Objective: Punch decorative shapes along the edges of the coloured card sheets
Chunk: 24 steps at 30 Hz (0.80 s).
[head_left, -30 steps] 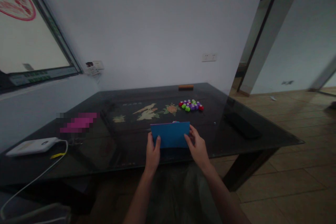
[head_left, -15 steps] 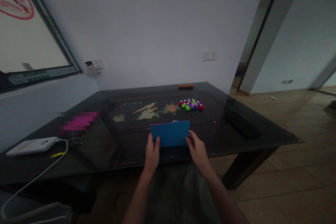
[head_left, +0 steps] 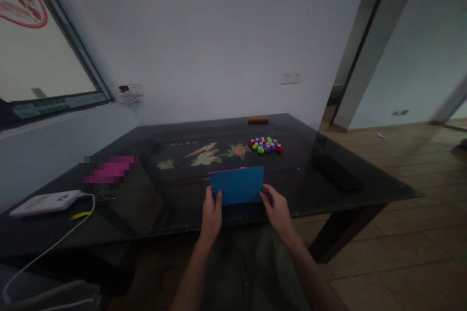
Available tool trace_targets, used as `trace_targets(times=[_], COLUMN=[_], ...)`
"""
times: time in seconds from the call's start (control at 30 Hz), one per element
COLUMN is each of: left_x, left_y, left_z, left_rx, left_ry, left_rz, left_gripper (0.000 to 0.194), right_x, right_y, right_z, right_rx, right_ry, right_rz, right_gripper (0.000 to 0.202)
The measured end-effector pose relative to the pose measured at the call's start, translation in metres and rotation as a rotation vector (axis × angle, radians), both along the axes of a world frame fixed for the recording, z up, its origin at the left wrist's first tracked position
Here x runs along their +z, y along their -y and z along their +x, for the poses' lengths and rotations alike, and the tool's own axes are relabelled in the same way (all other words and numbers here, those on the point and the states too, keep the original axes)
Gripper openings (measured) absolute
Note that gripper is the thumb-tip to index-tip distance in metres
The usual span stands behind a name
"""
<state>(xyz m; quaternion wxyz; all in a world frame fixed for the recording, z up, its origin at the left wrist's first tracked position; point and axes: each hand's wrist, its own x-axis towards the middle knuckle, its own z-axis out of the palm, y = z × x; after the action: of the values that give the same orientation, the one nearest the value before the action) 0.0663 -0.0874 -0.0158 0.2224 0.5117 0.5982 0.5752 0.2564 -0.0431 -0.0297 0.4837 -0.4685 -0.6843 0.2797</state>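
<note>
A flat blue sheet or card [head_left: 237, 186] is held upright over the front edge of the dark table [head_left: 175, 204], with a thin purple edge showing along its top left. My left hand [head_left: 212, 209] grips its left side, thumb on the near face. On the right side, my right hand [head_left: 274, 204] pinches the edge between thumb and fingers. Behind the card, a small pale thing barely shows above its top edge; most of it is hidden. Further back lies a cluster of small red, green and purple pieces [head_left: 268, 146] with round white tops.
A long black object [head_left: 337, 172] lies at the table's right. At the left are a white device [head_left: 47, 203] with a cable, a yellow strip [head_left: 80, 215] and a blurred pink item [head_left: 111, 169]. An orange-brown bar [head_left: 258, 119] rests at the back edge.
The card's top edge has risen very slightly, and less of the pale thing behind it shows. Both hands keep their hold, nearly still.
</note>
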Motion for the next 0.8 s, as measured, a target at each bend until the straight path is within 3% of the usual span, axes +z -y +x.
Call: trace_targets(times=[0.5, 0.63, 0.8], left_x=[-0.002, 0.002, 0.012], left_y=[0.008, 0.007, -0.003], left_z=[-0.008, -0.014, -0.042], left_rx=[-0.011, 0.003, 0.117], left_ry=[-0.241, -0.260, -0.337], left_rz=[-0.061, -0.108, -0.265], left_gripper=[0.018, 0.020, 0.019], right_x=[-0.010, -0.001, 0.020], right_y=[0.000, 0.000, -0.006], right_z=[0.002, -0.004, -0.032], right_rx=[-0.039, -0.011, 0.068], right_ry=[0.193, 0.176, 0.222], right_rz=[0.047, 0.043, -0.041], right_gripper=[0.028, 0.033, 0.057])
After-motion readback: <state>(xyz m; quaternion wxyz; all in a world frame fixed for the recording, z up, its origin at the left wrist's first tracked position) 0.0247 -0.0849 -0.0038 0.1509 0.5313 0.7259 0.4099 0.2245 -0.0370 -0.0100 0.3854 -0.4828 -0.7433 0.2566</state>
